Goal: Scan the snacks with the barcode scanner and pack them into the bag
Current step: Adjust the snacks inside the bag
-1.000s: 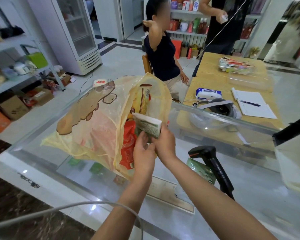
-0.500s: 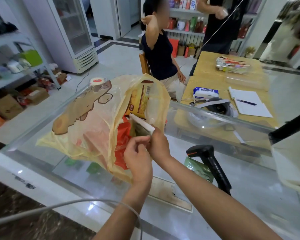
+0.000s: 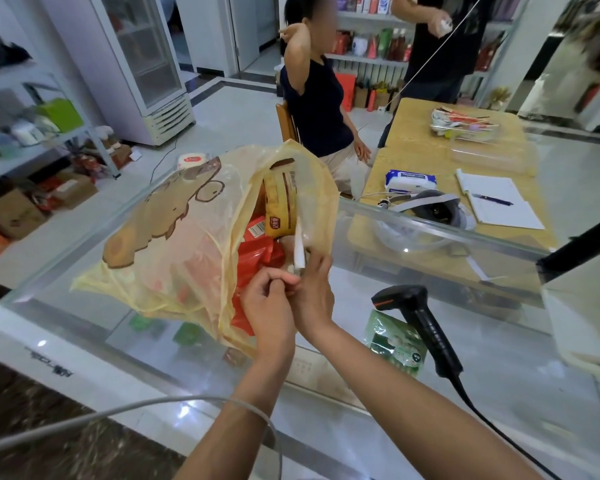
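White-edged snack packet (image 3: 299,249) was pinched at its lower end by the right hand (image 3: 314,296), half inside the yellow bag (image 3: 174,244), whose rim the left hand (image 3: 267,306) pinched. Packing step was under way; the next move likely needed a release, then scanning the green packet (image 3: 395,341) beside the scanner (image 3: 420,323).

white packet (image 3: 299,249): lower end hidden between left hand (image 3: 267,310) and right hand (image 3: 314,297)
green packet (image 3: 392,337): right edge behind barcode scanner (image 3: 426,330)
scanner cable (image 3: 499,430): cut by bottom edge

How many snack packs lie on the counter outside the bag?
1: the green pack lies on the glass counter next to the barcode scanner. The right hand holds a white pack at the bag's mouth; the bag may hide others; a round item beyond it is unclear.
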